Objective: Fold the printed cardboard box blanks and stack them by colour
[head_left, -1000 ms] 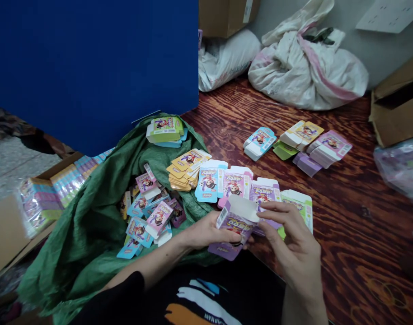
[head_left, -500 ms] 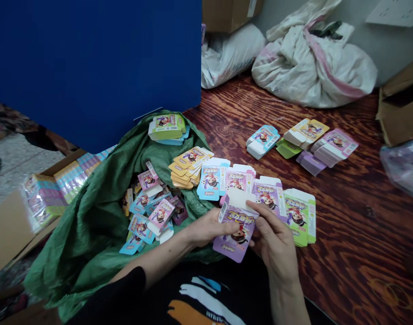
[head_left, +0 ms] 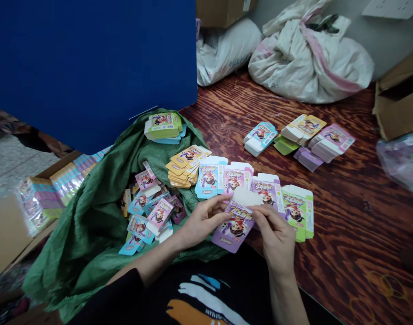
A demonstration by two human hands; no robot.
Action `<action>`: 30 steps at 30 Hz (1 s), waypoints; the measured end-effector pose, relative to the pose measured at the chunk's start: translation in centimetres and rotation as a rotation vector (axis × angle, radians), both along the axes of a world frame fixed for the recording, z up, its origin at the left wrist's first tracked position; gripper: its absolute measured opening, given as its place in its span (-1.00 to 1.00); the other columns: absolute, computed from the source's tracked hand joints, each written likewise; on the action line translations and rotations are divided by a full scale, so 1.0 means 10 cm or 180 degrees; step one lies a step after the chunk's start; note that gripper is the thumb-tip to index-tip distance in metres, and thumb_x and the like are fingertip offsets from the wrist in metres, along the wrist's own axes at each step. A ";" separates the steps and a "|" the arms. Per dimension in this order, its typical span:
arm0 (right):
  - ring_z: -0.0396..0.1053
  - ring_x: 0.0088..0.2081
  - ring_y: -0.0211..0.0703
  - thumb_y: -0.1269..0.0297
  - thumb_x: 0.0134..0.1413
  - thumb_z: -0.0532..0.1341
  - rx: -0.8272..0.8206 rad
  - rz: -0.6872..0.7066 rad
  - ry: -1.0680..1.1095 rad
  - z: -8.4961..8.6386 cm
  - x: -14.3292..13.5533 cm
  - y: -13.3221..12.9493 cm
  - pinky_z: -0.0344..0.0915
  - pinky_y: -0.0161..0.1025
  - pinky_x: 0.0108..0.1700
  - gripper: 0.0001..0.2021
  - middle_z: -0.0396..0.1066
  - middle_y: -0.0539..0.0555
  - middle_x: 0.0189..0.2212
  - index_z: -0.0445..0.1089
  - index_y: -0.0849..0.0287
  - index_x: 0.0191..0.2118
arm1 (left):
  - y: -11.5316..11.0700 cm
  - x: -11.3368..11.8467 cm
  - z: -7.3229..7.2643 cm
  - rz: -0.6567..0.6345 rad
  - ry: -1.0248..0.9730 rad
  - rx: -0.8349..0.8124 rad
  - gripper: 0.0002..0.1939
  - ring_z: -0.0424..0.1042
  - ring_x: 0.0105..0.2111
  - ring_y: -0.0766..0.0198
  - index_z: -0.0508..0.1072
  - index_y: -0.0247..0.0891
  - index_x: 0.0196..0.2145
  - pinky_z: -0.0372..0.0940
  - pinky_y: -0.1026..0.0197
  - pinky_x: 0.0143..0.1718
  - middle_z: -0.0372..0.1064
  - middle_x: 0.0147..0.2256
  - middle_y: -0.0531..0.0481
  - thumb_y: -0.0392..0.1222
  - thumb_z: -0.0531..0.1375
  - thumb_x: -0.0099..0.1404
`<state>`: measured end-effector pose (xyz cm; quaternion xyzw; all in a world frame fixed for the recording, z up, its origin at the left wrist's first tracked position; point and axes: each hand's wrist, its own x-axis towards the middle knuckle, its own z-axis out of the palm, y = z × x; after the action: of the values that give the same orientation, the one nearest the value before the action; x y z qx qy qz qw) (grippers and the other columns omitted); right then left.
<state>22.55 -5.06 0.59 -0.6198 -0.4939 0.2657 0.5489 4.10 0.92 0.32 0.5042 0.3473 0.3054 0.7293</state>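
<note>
Fingers of the right hand pinch the upper right corner of a purple carton; those of the left hand are bent at its upper left edge, thumb and forefinger apart, though from where I stand I cannot tell whether they grip. The carton is tilted between the hands, just over the near edge of the table, its white flap standing up at the top. The step in hand appears to be working this upper end into shape. The next move would call for the right hand to hold the corner steady while the left presses in the side and folds the flap down, without creasing the thin board.

Just beyond lie flattened cartons in overlapping piles: blue, pink and green. To the left, a green sack spreads open around loose small boxes. Farther back on the table sits a cluster of stacked cartons; behind it, a knotted white sack.
</note>
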 end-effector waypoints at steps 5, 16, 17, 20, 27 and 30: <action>0.42 -0.31 -0.19 0.26 0.26 0.28 -0.0034 0.0308 -0.0140 0.01 0.05 -0.05 0.32 -0.28 -0.24 -0.85 0.49 0.00 -0.39 0.59 0.07 -0.32 | -0.02 -0.09 0.07 -0.0290 0.0662 0.1165 -0.55 0.47 -0.17 0.21 0.45 -0.15 0.20 0.36 0.18 -0.09 0.52 0.01 -0.10 -0.16 0.26 0.37; 0.46 -0.18 -0.18 0.15 0.24 0.33 -0.0501 0.0707 0.0690 -0.04 0.11 -0.01 0.39 -0.31 -0.14 -0.86 0.49 0.03 -0.23 0.56 0.02 -0.14 | -0.01 -0.08 -0.06 -0.0331 0.0154 -0.0035 -0.51 0.40 -0.39 0.37 0.28 -0.20 0.06 0.25 0.31 -0.34 0.42 -0.21 0.02 -0.15 0.35 0.25; 0.47 -0.14 -0.15 0.15 0.23 0.33 -0.0392 0.0733 0.0673 -0.04 0.10 0.00 0.39 -0.29 -0.10 -0.88 0.51 0.05 -0.20 0.56 0.03 -0.19 | -0.01 -0.08 -0.06 -0.0296 0.0146 -0.0051 -0.51 0.39 -0.40 0.38 0.26 -0.19 0.06 0.25 0.31 -0.34 0.42 -0.21 0.03 -0.15 0.35 0.25; 0.49 -0.12 -0.14 0.13 0.21 0.35 -0.0349 0.0732 0.0863 -0.05 0.04 0.00 0.41 -0.28 -0.10 -0.88 0.54 0.06 -0.18 0.55 0.04 -0.27 | -0.01 -0.09 -0.04 -0.0365 0.0299 0.0088 -0.50 0.38 -0.41 0.38 0.24 -0.19 0.06 0.23 0.31 -0.36 0.39 -0.25 0.07 -0.16 0.34 0.26; 0.44 -0.38 -0.20 0.07 0.00 0.45 -0.0893 0.0359 0.0937 -0.04 -0.05 0.01 0.39 -0.31 -0.30 -0.77 0.53 0.03 -0.42 0.55 0.11 -0.33 | 0.02 -0.13 0.03 -0.0680 0.0768 0.0606 -0.52 0.42 -0.35 0.30 0.26 -0.18 0.15 0.26 0.26 -0.31 0.42 -0.25 0.05 -0.19 0.28 0.33; 0.41 -0.46 -0.24 0.07 -0.01 0.46 -0.0944 0.0295 0.0997 0.00 -0.02 0.03 0.35 -0.35 -0.39 -0.76 0.50 0.01 -0.50 0.54 0.12 -0.39 | 0.02 -0.14 0.05 -0.0822 0.0754 0.0660 -0.48 0.44 -0.32 0.28 0.26 -0.17 0.20 0.28 0.25 -0.30 0.42 -0.22 0.03 -0.18 0.28 0.34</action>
<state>22.34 -4.75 0.60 -0.6215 -0.3862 0.4534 0.5089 2.73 1.08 0.79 0.6493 0.3298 0.1821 0.6606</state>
